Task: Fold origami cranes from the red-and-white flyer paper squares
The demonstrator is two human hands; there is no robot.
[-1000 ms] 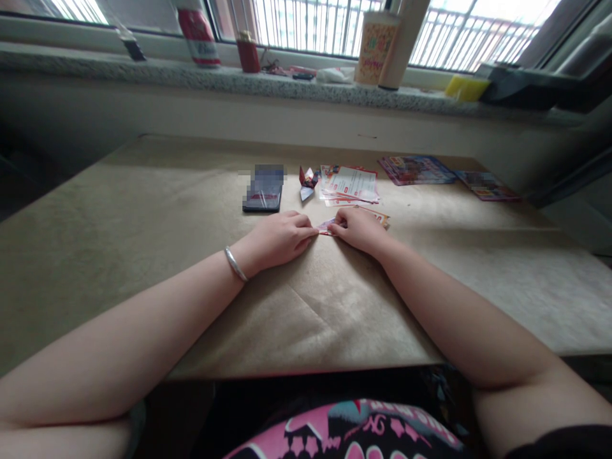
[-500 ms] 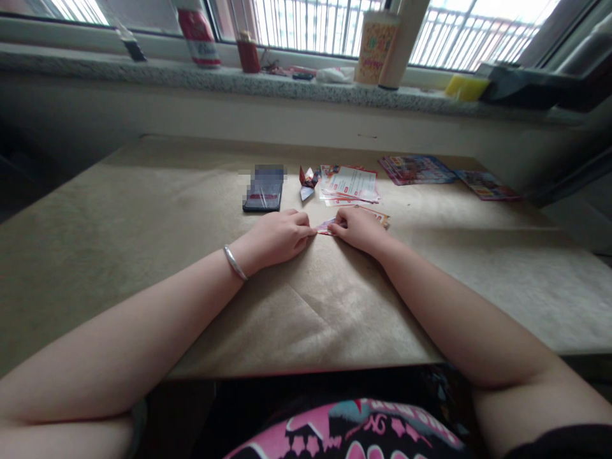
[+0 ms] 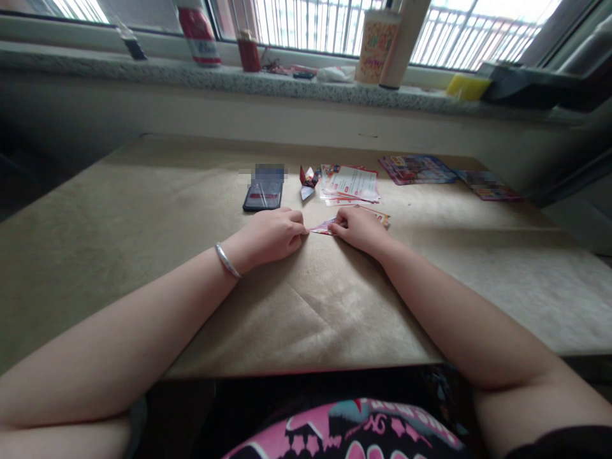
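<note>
A folded piece of printed paper lies flat on the table, its pointed end toward the left. My left hand, with a silver bangle on the wrist, is closed with its fingertips at that point. My right hand is closed over the paper's middle, thumb and fingers pressing it down. Part of the paper shows beyond the right hand, and the rest is hidden underneath. Just behind stands a small folded paper figure with upright points. Beside it is a pile of printed leaflets.
A phone lies behind my left hand. More colourful leaflets are at the table's back right. On the windowsill stand a red and white can, a patterned cup and a yellow object.
My left hand has slid a little to the left, and more of the paper's pointed end shows between the hands. My right hand stays in place.
</note>
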